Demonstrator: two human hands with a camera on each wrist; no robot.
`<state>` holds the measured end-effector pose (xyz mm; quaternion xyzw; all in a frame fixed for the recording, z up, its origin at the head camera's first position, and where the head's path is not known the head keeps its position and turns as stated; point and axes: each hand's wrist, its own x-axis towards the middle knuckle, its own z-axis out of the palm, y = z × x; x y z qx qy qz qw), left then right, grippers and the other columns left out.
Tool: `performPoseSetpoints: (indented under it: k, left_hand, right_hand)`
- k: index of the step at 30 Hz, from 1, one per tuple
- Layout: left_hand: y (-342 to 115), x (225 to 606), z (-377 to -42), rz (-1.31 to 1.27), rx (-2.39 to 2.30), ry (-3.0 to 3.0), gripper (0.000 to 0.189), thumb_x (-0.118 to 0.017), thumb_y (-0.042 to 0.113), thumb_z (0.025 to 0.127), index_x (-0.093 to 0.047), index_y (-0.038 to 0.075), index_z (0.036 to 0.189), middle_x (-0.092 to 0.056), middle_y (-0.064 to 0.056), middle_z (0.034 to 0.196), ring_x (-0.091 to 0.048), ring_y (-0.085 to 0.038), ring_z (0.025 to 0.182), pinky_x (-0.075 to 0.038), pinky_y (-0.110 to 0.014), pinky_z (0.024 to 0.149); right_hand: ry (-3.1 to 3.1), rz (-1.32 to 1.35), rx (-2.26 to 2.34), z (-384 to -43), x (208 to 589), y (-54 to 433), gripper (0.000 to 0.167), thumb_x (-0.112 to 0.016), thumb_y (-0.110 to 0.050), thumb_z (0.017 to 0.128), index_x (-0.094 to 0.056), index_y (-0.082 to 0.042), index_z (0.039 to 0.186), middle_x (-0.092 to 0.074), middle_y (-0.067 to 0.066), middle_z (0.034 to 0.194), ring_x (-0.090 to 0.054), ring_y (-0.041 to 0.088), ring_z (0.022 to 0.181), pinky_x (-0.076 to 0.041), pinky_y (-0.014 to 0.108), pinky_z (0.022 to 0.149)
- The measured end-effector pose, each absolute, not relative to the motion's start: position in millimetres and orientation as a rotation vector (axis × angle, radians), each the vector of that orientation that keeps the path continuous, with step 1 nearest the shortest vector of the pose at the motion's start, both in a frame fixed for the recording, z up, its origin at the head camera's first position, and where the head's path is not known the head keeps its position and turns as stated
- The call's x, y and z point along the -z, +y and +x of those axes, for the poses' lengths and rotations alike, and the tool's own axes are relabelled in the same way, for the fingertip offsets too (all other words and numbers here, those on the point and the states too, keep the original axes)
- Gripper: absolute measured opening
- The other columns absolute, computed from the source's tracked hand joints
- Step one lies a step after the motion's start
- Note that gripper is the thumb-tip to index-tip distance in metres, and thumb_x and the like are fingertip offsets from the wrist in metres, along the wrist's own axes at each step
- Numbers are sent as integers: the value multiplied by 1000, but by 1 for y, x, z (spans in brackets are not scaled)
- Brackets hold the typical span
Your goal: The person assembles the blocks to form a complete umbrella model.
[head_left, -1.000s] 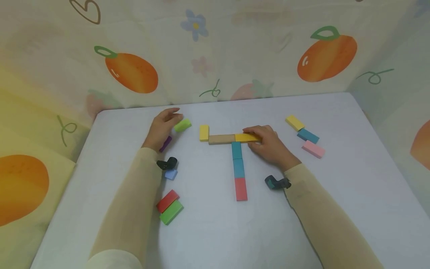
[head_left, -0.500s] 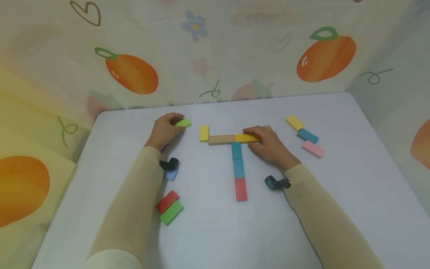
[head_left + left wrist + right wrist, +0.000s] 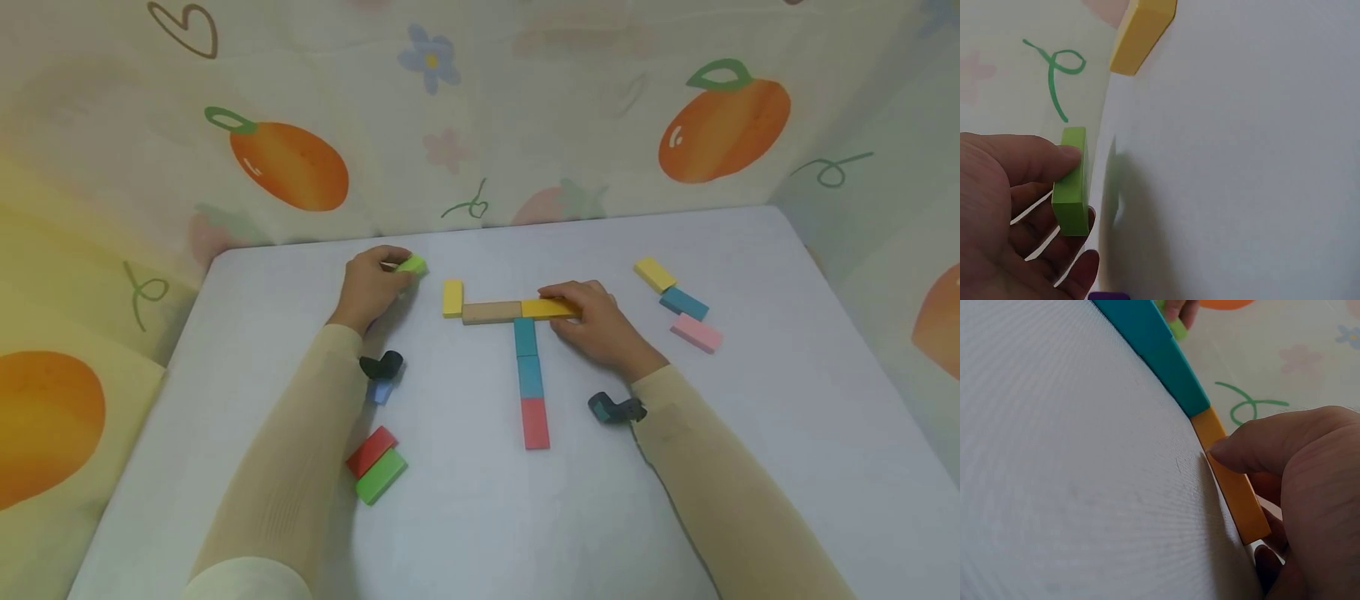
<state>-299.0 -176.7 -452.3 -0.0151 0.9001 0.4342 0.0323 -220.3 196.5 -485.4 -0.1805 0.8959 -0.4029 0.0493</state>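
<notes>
My left hand (image 3: pixel 372 286) pinches a light green block (image 3: pixel 1071 187) between thumb and fingers, raised off the table at the back left. My right hand (image 3: pixel 597 327) grips the orange-yellow block (image 3: pixel 1232 481) at the right end of a row, thumb on its near side. Left of that block lies a natural wood block (image 3: pixel 491 312), with a yellow block (image 3: pixel 453 298) standing crosswise at the row's left end. From the row, two teal blocks (image 3: pixel 529 377) and a red block (image 3: pixel 536 423) run toward me in a line.
Right of the row lie a yellow block (image 3: pixel 655 274), a blue block (image 3: pixel 684 303) and a pink block (image 3: pixel 697 332). Beside my left arm are a red block (image 3: pixel 372 451), a green block (image 3: pixel 382 477) and a partly covered light blue block (image 3: pixel 382 392). A purple block (image 3: pixel 1109 296) is mostly hidden.
My left hand has closed on the light green block, which lay on the table, and lifted it slightly. The right hand keeps its place on the orange-yellow block.
</notes>
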Motion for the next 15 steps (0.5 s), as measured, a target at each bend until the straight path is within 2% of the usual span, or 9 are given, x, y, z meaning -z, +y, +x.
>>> performPoseSetpoints:
  k: [10, 15]
  left_hand:
    - [-160, 447, -306, 3, -1294, 2735, 41, -75, 12, 100, -71, 7, 141, -68, -10, 139, -62, -29, 124, -53, -44, 104]
    - [-149, 449, -315, 20, -1236, 2725, 42, -74, 10, 100, -71, 6, 141, -68, -10, 136, -62, -29, 122, -54, -43, 102]
  right_hand:
    - [2733, -559, 1234, -222, 487, 197, 46, -69, -16, 107, -63, -15, 152, -64, 1, 148, -45, 27, 133, -36, 53, 107]
    - [2733, -564, 1247, -222, 486, 197, 45, -69, -15, 107, -64, -15, 152, -64, 1, 148, -45, 27, 133, -36, 53, 107]
